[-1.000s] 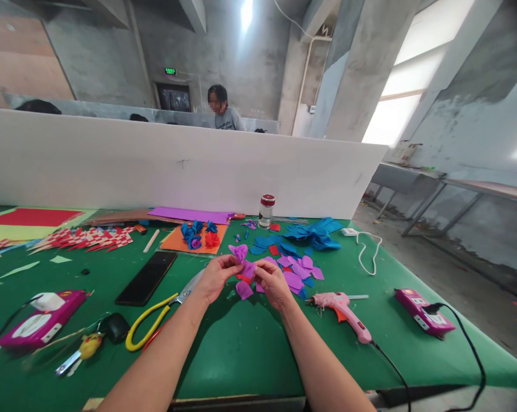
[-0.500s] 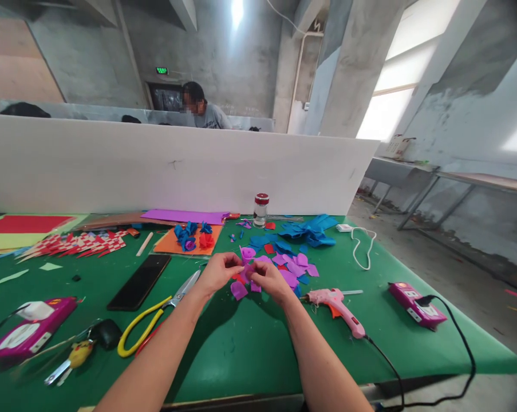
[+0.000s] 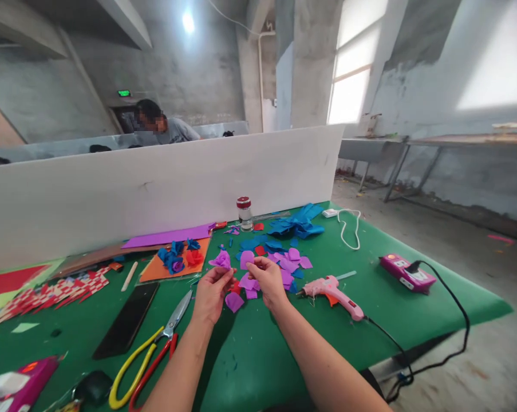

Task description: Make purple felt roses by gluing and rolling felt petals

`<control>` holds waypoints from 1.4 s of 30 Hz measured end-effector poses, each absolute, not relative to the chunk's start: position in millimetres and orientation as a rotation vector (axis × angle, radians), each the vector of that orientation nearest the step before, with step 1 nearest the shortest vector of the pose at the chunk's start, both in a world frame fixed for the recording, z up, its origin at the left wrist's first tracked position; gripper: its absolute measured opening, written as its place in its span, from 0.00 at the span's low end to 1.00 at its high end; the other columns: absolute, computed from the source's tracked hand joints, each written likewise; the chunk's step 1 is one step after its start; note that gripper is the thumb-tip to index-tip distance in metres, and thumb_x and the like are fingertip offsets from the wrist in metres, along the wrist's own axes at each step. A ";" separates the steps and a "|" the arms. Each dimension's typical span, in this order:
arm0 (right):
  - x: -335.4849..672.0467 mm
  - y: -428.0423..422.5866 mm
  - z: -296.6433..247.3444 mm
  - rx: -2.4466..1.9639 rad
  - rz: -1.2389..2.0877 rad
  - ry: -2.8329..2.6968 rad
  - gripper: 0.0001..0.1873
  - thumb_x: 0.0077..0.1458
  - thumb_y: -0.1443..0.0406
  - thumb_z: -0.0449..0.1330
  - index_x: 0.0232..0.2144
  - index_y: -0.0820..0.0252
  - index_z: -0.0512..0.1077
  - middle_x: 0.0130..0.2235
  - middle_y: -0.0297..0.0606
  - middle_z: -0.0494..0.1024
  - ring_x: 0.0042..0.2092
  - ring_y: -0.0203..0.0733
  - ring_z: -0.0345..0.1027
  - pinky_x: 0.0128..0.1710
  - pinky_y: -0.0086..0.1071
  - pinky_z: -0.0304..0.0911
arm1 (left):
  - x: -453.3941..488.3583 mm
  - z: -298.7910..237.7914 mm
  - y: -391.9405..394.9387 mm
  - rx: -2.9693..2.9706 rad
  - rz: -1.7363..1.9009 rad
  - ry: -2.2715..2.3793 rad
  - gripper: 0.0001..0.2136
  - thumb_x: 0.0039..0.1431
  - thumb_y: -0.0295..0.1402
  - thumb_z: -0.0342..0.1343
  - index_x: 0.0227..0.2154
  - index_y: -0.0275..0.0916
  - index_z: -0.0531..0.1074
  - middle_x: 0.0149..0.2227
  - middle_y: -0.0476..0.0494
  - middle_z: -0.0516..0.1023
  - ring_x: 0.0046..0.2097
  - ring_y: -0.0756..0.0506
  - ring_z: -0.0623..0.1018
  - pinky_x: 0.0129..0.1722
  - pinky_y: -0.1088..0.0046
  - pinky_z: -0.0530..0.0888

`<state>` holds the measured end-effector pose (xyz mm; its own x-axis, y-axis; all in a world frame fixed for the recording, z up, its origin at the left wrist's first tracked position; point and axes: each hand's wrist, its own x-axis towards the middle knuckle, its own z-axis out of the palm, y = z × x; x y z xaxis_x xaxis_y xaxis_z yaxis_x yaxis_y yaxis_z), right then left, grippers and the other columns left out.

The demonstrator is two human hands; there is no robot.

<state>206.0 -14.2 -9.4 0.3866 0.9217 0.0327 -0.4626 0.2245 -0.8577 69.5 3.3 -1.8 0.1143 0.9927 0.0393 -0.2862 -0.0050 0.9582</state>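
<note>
My left hand pinches a rolled purple paper flower just above the green table. My right hand pinches a single purple paper petal right beside it. The two hands are a few centimetres apart. Under and behind them lies a scatter of loose purple petals, with small red and blue scraps mixed in.
A pink glue gun lies right of my hands, its cord running off the edge. Yellow-handled scissors and a black phone lie left. Finished flowers sit on an orange sheet. A glass jar, a white divider, a person beyond.
The view swung to the right and tilted. My hands came slightly apart; the right one now holds a separate purple petal up beside the flower.
</note>
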 end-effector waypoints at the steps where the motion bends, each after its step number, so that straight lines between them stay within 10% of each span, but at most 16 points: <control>1: 204.4 -14.4 -8.7 -0.895 1.043 -0.640 0.10 0.35 0.62 0.67 0.20 0.60 0.71 0.18 0.28 0.71 0.19 0.32 0.63 0.21 0.27 0.63 | 70.6 -1.9 3.0 1.021 1.220 0.874 0.16 0.33 0.35 0.73 0.24 0.36 0.73 0.28 0.48 0.79 0.26 0.52 0.75 0.27 0.76 0.71; 42: 184.8 -26.1 -5.4 -0.831 1.067 -0.645 0.11 0.38 0.59 0.66 0.23 0.61 0.72 0.21 0.30 0.73 0.23 0.34 0.64 0.24 0.28 0.61 | 77.0 -13.2 -1.6 1.275 1.307 0.951 0.17 0.39 0.37 0.71 0.33 0.34 0.80 0.27 0.44 0.81 0.26 0.48 0.77 0.29 0.73 0.74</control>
<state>184.8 -26.1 -5.4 0.3576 0.9317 0.0630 -0.4888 0.2442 -0.8375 77.0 -1.6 -13.2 0.0948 0.9809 0.1696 -0.1403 -0.1555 0.9778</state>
